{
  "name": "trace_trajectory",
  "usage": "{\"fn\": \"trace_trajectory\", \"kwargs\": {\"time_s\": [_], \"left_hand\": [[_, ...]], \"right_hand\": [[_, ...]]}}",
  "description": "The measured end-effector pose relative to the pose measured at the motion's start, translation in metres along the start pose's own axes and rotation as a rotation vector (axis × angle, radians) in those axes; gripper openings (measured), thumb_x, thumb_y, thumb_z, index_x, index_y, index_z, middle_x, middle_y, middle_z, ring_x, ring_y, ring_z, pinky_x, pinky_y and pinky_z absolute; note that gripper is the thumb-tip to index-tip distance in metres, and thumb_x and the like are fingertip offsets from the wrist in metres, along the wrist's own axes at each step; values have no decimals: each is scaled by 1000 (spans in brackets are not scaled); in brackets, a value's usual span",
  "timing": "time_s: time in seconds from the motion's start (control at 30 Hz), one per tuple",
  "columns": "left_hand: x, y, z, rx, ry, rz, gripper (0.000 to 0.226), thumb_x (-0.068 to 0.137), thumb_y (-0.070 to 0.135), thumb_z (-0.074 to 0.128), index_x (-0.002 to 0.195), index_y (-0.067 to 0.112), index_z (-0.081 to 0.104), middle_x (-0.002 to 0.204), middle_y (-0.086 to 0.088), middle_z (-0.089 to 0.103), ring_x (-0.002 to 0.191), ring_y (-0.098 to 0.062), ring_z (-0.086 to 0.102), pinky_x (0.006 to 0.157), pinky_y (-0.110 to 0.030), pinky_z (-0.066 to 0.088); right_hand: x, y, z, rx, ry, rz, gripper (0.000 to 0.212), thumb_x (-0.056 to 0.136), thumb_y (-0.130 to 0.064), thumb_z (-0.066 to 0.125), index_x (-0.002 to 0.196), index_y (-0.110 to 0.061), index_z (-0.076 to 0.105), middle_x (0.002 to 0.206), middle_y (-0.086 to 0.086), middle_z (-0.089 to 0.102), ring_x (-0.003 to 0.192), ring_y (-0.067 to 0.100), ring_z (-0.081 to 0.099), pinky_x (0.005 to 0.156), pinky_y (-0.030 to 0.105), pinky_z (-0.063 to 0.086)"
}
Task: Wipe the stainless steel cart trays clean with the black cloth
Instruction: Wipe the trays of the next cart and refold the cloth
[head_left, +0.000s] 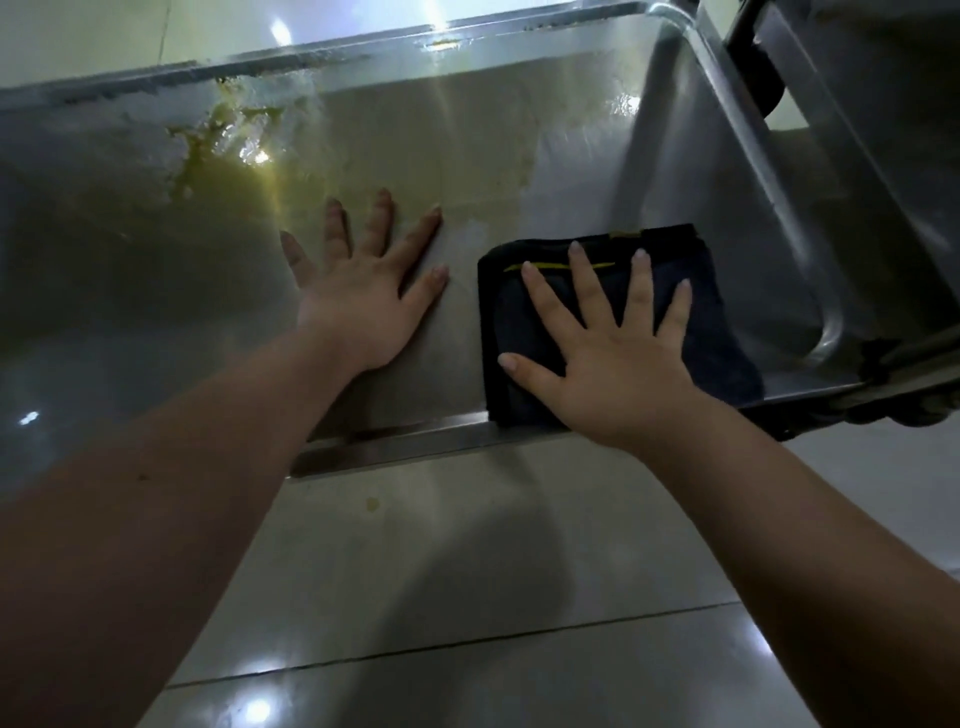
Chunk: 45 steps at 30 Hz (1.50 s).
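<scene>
Near the front rim of the stainless steel cart tray (395, 448), towards its right end, the folded black cloth (511, 317) lies flat on the metal. The right hand (618, 369) presses on it, fingers (636, 291) straight and spread wide, gripping nothing. The left hand (358, 306) lies just beside the cloth, apart from it, palm down on bare steel, fingers likewise fanned and holding nothing.

The step in hand looks like wiping the tray floor. The worst soiling is well away from the cloth: a yellow-green spill (228, 135) at the far left, with whitish residue (140, 119) along the wall beside it. To do this well, keep the palm flat so the whole fold bears on the steel, and work leftward in overlapping passes instead of scrubbing one patch. The left hand is best used to steady the cart, which may roll, but it should move out of the cloth's path. On reaching the spill, draw the liquid inward, away from the rim, so none drips to the tiled floor (415, 571), where a small yellowish spot (372, 503) shows. Turn to a fresh face of the fold once it is wet, and run an edge along the walls and corners.
</scene>
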<state>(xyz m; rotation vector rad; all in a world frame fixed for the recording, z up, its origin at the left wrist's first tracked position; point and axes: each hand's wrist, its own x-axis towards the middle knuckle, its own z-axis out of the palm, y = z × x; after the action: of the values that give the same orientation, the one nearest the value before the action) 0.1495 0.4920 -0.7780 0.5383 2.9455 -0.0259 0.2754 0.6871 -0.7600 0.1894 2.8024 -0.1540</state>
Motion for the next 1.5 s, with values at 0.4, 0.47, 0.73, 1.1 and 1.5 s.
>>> {"fn": "trace_trajectory", "kwargs": {"time_s": [0.4, 0.47, 0.73, 1.1, 1.5], "left_hand": [[0, 3, -1, -40, 10, -32, 61, 100, 56, 17, 155, 41, -6, 164, 12, -11, 151, -29, -12, 114, -67, -7], [1, 2, -2, -51, 11, -37, 60, 101, 55, 17, 155, 42, -5, 164, 13, -11, 151, -27, -12, 114, -66, -8], [2, 0, 0, -34, 32, -33, 58, 102, 53, 17, 155, 44, -4, 164, 12, -10, 151, -29, -11, 112, -67, -6], [-4, 1, 0, -46, 8, -17, 59, 102, 53, 16, 155, 41, -5, 164, 12, -13, 150, -29, -14, 113, -66, -9], [-6, 1, 5, -48, 22, -34, 60, 99, 57, 14, 155, 43, -5, 165, 10, -9, 151, -27, -9, 114, -66, -5]], "right_hand": [[137, -16, -43, 47, 91, -39, 79, 84, -85, 16, 151, -50, -7, 164, -5, -14, 145, 42, -22, 108, 70, -14], [140, -16, -47, 47, 65, -34, 80, 84, -84, 18, 151, -50, -8, 164, -6, -15, 145, 42, -23, 109, 69, -15], [21, -10, -5, 25, 119, -60, 78, 81, -85, 5, 149, -51, -15, 162, -10, -20, 146, 39, -23, 111, 67, -14], [35, -12, -7, 16, 106, -30, 74, 83, -84, 12, 147, -55, -14, 162, -12, -20, 145, 39, -26, 111, 65, -16], [135, -19, -39, 50, 127, 71, 78, 85, -83, 14, 152, -49, -5, 165, -5, -11, 145, 44, -20, 108, 70, -15]]}}
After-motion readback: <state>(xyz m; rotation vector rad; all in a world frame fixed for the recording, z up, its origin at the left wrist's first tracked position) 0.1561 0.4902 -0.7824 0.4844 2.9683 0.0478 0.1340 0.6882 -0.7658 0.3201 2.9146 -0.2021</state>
